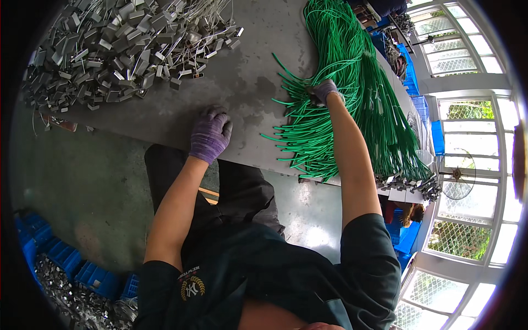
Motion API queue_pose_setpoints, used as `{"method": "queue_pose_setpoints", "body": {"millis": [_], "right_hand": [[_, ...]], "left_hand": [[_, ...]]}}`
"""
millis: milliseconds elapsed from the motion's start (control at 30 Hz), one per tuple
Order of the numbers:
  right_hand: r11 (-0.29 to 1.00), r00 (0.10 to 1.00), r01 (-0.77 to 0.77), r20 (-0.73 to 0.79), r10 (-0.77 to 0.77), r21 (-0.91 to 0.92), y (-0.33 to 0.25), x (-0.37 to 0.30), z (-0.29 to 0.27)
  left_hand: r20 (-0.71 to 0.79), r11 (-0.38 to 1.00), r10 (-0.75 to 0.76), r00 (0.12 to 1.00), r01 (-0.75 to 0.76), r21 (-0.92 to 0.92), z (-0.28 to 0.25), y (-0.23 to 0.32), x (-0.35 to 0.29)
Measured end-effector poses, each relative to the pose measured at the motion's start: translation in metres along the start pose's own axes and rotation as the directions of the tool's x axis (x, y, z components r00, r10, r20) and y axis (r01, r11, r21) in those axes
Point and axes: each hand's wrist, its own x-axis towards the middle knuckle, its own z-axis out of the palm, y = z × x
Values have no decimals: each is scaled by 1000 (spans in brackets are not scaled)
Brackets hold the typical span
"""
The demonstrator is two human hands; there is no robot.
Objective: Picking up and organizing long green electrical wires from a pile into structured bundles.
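Note:
My right hand [326, 92], in a purple and grey work glove, is closed on green cables [308, 140] near the upper part of their loose ends. These cables lie in a long thick bundle on the right side of the grey table, with many ends fanned toward the left. My left hand [211, 132], in a matching glove, rests near the table's front edge, apart from the cables. Its fingers are curled in, and whatever they may hold is hidden.
A large heap of small grey metal pieces with thin wires [126, 49] covers the table's far left. Blue bins [96, 279] stand on the floor at lower left beside more metal pieces. A fan [457, 174] and windows are at right.

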Motion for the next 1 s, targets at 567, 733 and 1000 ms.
{"method": "queue_pose_setpoints", "body": {"millis": [567,733,1000], "right_hand": [[779,909,278,110,-403,563,-72,-36,57],[688,884,260,120,-452,677,-64,-31,75],[398,863,181,49,-503,899,-52,-57,88]], "left_hand": [[20,1000,23,1000,-23,7,-4,-15,-10],[59,989,-20,998,29,-143,-7,-9,-4],[324,947,-315,892,318,44,-8,6,32]]}}
